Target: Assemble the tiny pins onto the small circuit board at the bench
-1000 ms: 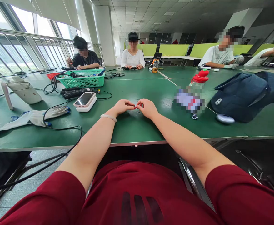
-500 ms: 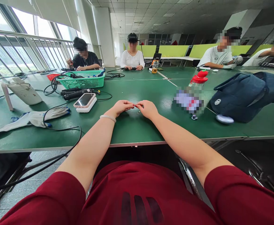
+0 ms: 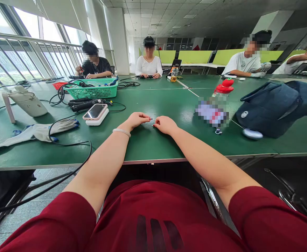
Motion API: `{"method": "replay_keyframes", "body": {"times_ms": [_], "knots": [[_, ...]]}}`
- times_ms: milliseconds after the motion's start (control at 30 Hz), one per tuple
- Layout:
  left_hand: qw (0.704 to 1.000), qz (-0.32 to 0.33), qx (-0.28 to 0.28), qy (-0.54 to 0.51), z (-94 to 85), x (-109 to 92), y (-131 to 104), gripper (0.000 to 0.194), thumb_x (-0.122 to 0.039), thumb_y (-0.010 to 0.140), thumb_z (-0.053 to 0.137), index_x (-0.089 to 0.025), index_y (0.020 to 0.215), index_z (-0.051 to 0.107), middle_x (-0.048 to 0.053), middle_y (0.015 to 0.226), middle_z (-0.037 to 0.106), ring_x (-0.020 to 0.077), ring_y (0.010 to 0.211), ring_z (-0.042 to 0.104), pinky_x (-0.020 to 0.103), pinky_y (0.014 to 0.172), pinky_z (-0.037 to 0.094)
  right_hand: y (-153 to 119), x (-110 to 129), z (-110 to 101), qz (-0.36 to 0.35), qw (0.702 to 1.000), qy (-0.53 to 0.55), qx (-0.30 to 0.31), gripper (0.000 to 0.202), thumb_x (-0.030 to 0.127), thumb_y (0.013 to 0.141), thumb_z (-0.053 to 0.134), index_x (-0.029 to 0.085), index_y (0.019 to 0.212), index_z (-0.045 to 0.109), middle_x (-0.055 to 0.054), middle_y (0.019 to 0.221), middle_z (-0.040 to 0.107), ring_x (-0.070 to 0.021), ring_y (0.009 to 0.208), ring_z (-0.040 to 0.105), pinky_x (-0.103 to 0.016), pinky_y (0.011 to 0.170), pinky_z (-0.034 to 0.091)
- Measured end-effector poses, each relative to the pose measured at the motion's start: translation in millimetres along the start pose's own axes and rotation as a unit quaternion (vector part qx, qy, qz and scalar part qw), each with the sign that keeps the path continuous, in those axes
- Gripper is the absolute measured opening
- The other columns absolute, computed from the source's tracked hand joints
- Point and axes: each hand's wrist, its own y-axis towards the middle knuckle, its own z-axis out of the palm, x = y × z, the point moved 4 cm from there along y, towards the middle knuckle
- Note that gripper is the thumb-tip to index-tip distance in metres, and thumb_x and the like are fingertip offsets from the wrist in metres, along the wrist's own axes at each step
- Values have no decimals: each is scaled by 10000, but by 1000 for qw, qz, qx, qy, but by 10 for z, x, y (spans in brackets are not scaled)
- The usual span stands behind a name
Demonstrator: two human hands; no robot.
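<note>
The table (image 3: 100, 148) is topped w/ smooth green mat'l, semi-gloss, w/ soft reflections seen. By the left hand (image 3: 137, 119), a metallic glint is shown on a sm. piece (image 3: 151, 119), too tiny for mat'l to be confirmed. The mesh basket (image 3: 90, 91) is made of plastic, smooth w/ slight sheen. A glossy, glass-like finish is seen on the phone screen (image 3: 95, 111). The glove (image 3: 41, 132) is formed of matt knit-type cloth. Matt cloth is also seen in the navy bag (image 3: 271, 108) & red shirt (image 3: 153, 206). The bottle lid (image 3: 224, 86) is shiny red plastic. Metal is used for the railing (image 3: 35, 57), smooth; chair frame (image 3: 212, 196) is polished, chrome-like.
</note>
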Motion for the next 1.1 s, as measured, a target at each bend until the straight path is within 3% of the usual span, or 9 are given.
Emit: {"method": "replay_keyframes", "body": {"times_ms": [333,533,633,1100], "knots": [[997,16,59,-36,27,120,93,402,-257,446,872,-141,800,718,72,765,727,192,775,662,393,876,476,24,-40,11,-10,999,31,-4,99,215,837,590,207,807,684,-46,948,664,-167,850,575,-278,727,410],[996,18,80,-36,49,121,96,415,-214,421,879,-135,792,709,71,756,725,193,752,668,418,882,486,18,-76,-90,29,993,70,-86,137,216,861,551,192,828,682,-67,954,647,-177,853,570,-295,745,415],[997,21,76,-25,46,109,84,406,-209,417,876,-137,777,701,67,751,723,193,747,661,427,879,485,-3,-30,-137,6,989,92,-114,144,210,862,540,190,829,679,-56,928,644,-172,856,564,-291,759,413],[994,33,100,-5,79,59,22,375,-251,418,867,-150,734,691,43,728,714,178,724,643,407,857,478,-20,101,-84,-50,991,88,-93,147,196,875,527,195,848,672,-47,918,632,-169,859,558,-276,752,399]]}}
